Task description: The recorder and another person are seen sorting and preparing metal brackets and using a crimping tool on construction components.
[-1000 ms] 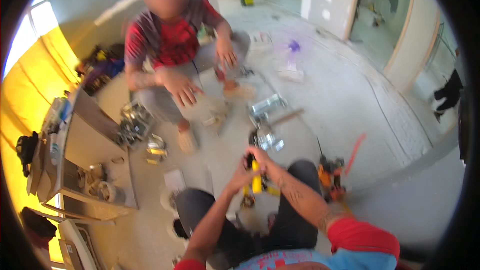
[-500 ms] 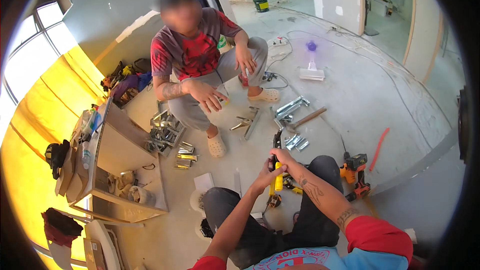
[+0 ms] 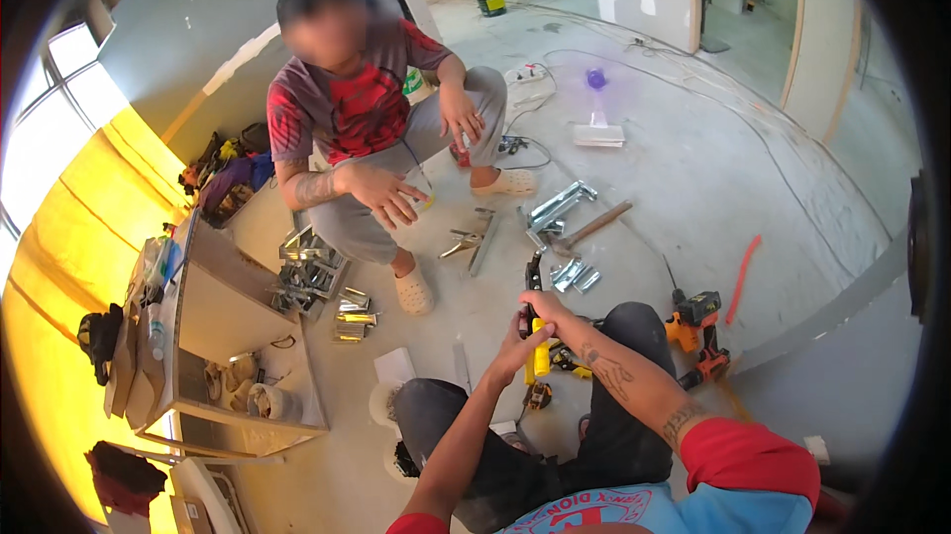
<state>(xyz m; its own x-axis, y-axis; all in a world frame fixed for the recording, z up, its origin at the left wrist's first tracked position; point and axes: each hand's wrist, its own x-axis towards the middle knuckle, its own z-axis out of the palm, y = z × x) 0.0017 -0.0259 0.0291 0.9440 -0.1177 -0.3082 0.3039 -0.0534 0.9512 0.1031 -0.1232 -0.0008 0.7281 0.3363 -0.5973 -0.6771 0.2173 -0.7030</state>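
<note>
Both-hand grip, left hand (image 3: 514, 348), right hand (image 3: 551, 314), one yellow-handled snips (image 3: 536, 321)

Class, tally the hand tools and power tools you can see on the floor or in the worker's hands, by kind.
Yellow-handled snips, in both hands: 1
Hammer: 1
Pliers: 1
Orange drill: 1
Total: 4
</note>
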